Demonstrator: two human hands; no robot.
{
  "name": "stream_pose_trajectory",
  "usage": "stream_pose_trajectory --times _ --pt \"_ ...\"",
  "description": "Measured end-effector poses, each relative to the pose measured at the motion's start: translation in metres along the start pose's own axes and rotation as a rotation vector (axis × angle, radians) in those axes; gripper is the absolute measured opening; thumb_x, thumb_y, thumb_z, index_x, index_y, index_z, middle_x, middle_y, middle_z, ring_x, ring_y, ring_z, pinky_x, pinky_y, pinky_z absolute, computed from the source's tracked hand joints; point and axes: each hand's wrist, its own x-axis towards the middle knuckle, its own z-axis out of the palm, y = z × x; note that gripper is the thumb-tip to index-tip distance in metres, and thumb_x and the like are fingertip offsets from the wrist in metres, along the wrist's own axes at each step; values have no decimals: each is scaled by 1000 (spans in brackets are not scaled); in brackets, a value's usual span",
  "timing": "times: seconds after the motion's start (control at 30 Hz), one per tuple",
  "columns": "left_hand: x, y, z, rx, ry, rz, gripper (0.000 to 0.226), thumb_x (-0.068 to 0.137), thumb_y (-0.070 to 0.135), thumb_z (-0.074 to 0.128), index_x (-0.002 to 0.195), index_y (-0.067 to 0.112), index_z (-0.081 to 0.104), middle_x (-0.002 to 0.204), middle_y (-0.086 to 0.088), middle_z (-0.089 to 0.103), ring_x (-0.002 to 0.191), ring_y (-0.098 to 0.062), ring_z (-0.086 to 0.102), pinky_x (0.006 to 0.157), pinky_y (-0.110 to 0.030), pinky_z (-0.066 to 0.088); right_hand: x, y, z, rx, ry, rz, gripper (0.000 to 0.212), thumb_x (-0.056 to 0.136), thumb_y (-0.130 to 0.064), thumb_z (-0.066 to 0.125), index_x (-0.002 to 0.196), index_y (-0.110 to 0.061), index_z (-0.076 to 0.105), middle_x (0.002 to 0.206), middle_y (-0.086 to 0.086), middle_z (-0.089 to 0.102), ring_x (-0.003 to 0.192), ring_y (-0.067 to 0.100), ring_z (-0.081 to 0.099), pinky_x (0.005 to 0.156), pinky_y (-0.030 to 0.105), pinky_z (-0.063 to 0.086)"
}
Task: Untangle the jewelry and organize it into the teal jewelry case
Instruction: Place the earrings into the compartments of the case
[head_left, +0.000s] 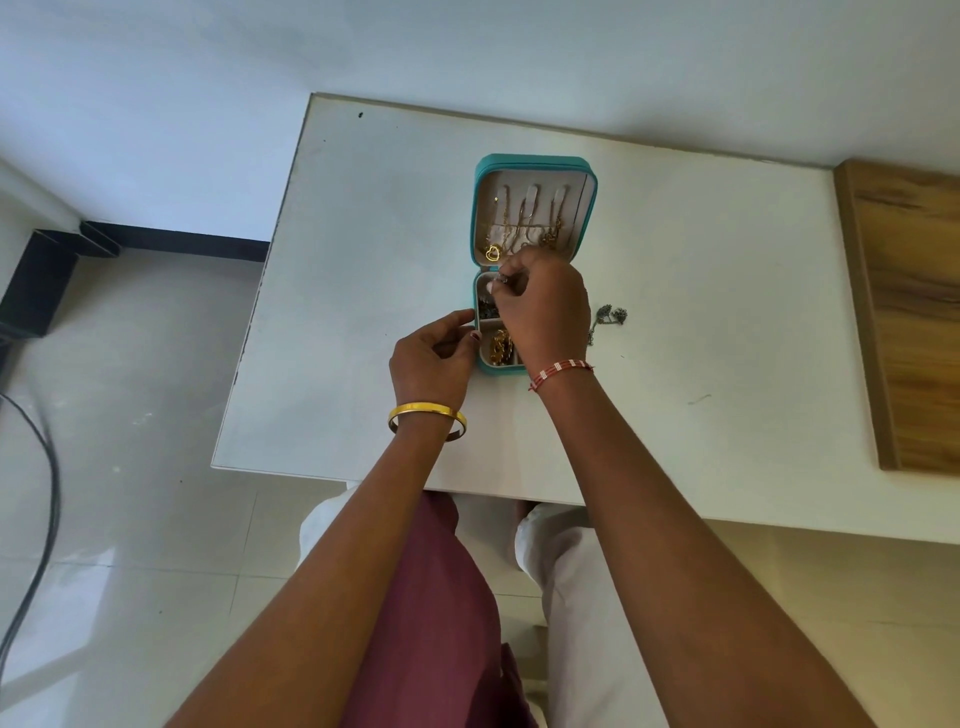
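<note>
The teal jewelry case (535, 162) lies open on the white table (363, 260). Gold chains (522, 221) hang on the lid's hooks, one with a heart pendant (492, 253). In the lower tray sit dark small pieces (488, 310) and gold jewelry (501, 347). My right hand (543, 306) hovers over the tray, fingers curled, pinching a small silver ring-like piece (503, 279). My left hand (434, 353) holds the tray's left edge with thumb and fingertips. A tangled silver chain (608, 318) lies on the table just right of my right hand.
A wooden board (909, 312) lies at the table's right side. The table's front edge runs just below my wrists. Dark cables (36, 493) and a black base (41, 280) are on the tiled floor to the left.
</note>
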Motion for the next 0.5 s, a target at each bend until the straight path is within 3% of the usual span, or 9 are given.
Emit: stream_pose_trajectory --times 0.13,0.27,0.4,0.5 --pt "-1 0 0 -23 5 -8 30 83 9 63 112 9 64 105 -10 69 87 -8 60 87 -20 46 -8 3 -9 86 -3 -17 24 79 -19 70 99 -6 69 102 13 68 91 23 64 76 30 54" --pt "-2 0 0 -33 2 -16 28 84 9 62 111 9 65 104 -9 68 87 -9 60 87 -22 47 -17 11 -28 115 70 44 17 85 -9 62 100 -6 68 104 13 65 85 13 59 65 0 37" --pt "-5 -3 -2 -63 -5 -58 25 87 11 58 111 9 65 107 -11 68 96 -22 64 93 -36 50 -32 21 -41 205 68 98 15 85 -3 60 96 -4 69 99 10 69 86 13 61 75 8 46" --pt "-14 -9 -4 -135 25 -112 22 88 11 56 108 10 66 100 -10 68 88 -22 65 89 -38 53 -46 33 -50 251 85 132 14 84 -3 62 95 -4 70 93 7 70 83 9 60 72 -1 42"
